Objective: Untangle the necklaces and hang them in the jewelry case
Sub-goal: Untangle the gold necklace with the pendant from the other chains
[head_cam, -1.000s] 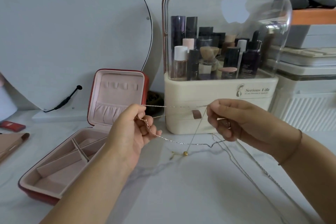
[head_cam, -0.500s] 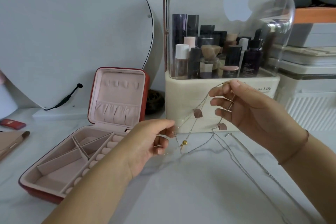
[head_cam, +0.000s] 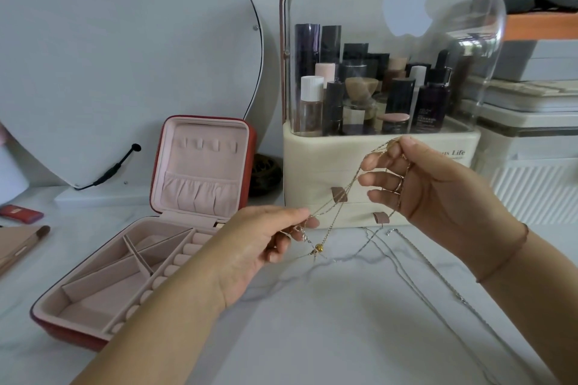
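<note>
A thin gold necklace (head_cam: 337, 200) with a small gold bead hangs stretched between my two hands above the marble table. My left hand (head_cam: 259, 247) pinches its lower end near the bead. Higher up, my right hand (head_cam: 431, 187) pinches the chain at the thumb and forefinger, and strands loop over its spread fingers. Two silver chains (head_cam: 416, 272) lie on the table below my right hand. The red jewelry case (head_cam: 200, 172) stands open at the left, its pink lid upright with small hooks and a pouch, its tray compartments bare.
A cream cosmetics organizer (head_cam: 375, 172) with a clear dome and bottles stands behind my hands. A large mirror (head_cam: 125, 50) leans at the back left. White storage boxes (head_cam: 531, 134) stack at the right. A makeup brush (head_cam: 28, 244) lies at the far left.
My right hand rose and spread its fingers, lifting the chain. My left hand dropped and shifted right, so the chain now runs diagonally instead of level. The bead hangs near my left fingers.
</note>
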### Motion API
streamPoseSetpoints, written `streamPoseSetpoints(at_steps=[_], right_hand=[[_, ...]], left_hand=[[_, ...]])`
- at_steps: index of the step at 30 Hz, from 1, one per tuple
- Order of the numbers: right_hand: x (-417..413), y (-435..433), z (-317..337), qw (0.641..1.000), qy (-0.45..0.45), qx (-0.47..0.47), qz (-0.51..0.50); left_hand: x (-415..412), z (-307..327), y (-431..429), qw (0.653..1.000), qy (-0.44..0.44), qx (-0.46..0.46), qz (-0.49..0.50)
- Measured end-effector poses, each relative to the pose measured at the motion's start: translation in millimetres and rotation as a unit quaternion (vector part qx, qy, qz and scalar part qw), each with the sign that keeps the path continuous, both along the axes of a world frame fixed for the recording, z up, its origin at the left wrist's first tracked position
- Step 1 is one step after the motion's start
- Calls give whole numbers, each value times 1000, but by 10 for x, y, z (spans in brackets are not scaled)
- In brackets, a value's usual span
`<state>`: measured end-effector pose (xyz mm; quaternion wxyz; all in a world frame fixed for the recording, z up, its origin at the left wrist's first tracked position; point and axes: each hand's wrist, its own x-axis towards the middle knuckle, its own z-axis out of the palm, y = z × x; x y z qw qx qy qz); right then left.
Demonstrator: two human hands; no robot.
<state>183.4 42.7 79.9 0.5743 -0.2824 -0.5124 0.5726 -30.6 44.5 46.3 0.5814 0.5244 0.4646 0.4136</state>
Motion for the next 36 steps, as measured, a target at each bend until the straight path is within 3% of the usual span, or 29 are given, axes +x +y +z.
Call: streamPoseSetpoints(at_steps=[6, 15, 26, 29, 32, 36], right_hand=[[44, 36, -14, 1000, -12, 8, -12], [44, 63, -29, 1000, 9, -18, -23], [55, 83, -70, 992, -82, 12, -100], [64, 87, -58, 993, -69, 8, -91], [77, 105, -51, 995, -40, -1, -90], [97, 121, -40, 996, -12, 0, -91]], left_hand=[[-23, -7, -6, 1000, -3, 25, -11], [6, 99, -9, 982, -162, 68, 64], [-93, 134, 21, 960, -258, 88, 64], [-99, 151, 10, 963, -235, 95, 90], [-47, 176, -60, 976, -103, 129, 139], [17, 146, -108, 959, 7, 212, 189]])
